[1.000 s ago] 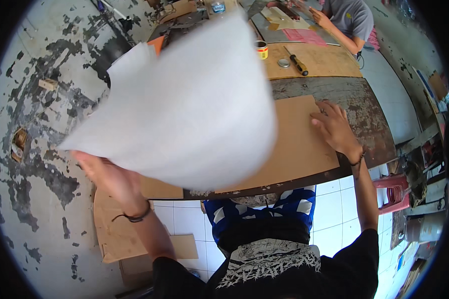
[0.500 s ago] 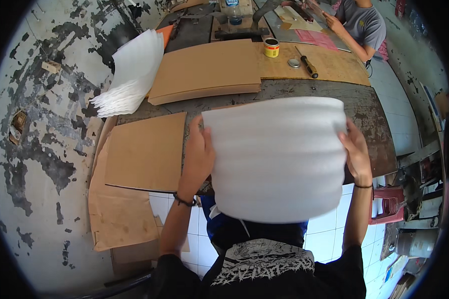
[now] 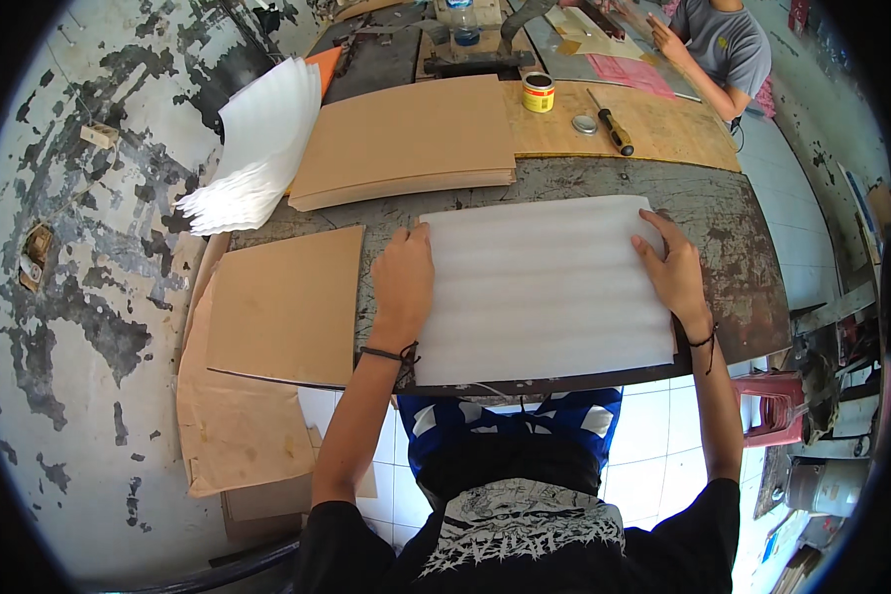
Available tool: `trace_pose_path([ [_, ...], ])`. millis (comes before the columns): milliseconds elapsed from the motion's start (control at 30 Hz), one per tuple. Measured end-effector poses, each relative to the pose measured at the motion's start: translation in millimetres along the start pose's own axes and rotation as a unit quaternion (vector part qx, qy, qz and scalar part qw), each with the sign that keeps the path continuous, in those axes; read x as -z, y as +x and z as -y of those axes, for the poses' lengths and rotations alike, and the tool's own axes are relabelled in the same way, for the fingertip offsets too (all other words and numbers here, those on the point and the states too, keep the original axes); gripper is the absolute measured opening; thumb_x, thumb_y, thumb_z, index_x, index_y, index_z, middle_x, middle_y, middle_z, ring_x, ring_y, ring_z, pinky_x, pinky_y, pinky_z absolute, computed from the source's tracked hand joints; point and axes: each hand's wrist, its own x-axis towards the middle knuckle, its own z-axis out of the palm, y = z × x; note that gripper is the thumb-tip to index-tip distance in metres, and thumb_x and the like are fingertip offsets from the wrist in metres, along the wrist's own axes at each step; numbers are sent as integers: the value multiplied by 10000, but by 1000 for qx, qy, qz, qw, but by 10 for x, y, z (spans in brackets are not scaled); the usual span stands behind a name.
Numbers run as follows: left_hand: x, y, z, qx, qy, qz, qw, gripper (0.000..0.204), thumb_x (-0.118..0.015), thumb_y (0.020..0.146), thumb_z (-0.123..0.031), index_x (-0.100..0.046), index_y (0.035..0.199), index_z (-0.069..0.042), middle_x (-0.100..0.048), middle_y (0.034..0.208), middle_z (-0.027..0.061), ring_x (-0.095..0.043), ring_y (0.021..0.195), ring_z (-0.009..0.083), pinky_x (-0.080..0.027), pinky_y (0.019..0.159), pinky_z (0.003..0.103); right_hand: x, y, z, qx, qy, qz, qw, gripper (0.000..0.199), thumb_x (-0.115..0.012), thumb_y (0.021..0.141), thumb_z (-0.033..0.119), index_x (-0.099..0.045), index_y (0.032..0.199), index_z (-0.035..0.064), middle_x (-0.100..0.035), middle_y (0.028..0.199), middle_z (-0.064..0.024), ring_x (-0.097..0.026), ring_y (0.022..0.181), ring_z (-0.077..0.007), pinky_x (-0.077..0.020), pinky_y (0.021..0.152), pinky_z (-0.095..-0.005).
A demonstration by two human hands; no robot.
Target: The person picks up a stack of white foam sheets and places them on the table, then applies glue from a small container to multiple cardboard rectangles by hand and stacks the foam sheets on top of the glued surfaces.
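Note:
A white foam sheet [image 3: 540, 297] lies nearly flat at the table's near edge, with faint ripples across it. A thin strip of brown shows under its right side; what it belongs to is mostly hidden. My left hand [image 3: 403, 282] is closed at the sheet's upper left corner, fingers curled at the edge. On the opposite side, my right hand [image 3: 678, 272] rests at the upper right corner with thumb and forefinger spread apart on the foam. Left of my left hand lies a brown cardboard panel [image 3: 287, 302].
Behind the sheet sits a stack of brown cardboard [image 3: 406, 134], beside a pile of white foam sheets [image 3: 267, 139]. On a plywood board [image 3: 653, 124] are an open yellow-and-red can [image 3: 538, 94], a round lid [image 3: 584, 125] and a screwdriver [image 3: 614, 129]. Another person [image 3: 718, 49] works at far right.
The foam sheet has come down from a raised, bowed position to lie nearly flat on the table. My right hand has shifted left and spread its thumb and forefinger on the sheet.

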Motion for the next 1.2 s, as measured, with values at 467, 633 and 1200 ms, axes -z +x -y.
trace_pose_path([
  [467,56,-26,43,-17,35,83,996,371,-503,988,-99,-580,1343,-22,-577,1249,241,-576,1153,408,-513,895,531,-56,20,202,-2,-160,46,986,319,-710,926,263,-716,1212,122,-654,1150,-137,-644,1021,-319,-539,833,-429],
  [633,-196,10,57,-106,-56,16,993,411,-522,997,-155,-540,1362,32,-459,1438,276,-431,1322,455,-367,1110,548,-122,63,-5,117,-161,36,979,319,-663,954,212,-658,1223,39,-612,1335,-160,-579,1207,-343,-482,991,-450],
  [1200,-152,-55,-90,-83,43,75,993,930,-637,906,-615,-356,1561,-18,-240,1628,310,-216,1525,451,-169,1228,577,-537,129,671,175,-210,187,944,566,-537,1029,371,-422,1526,123,-331,1623,-175,-274,1502,-421,-174,1201,-642],
])
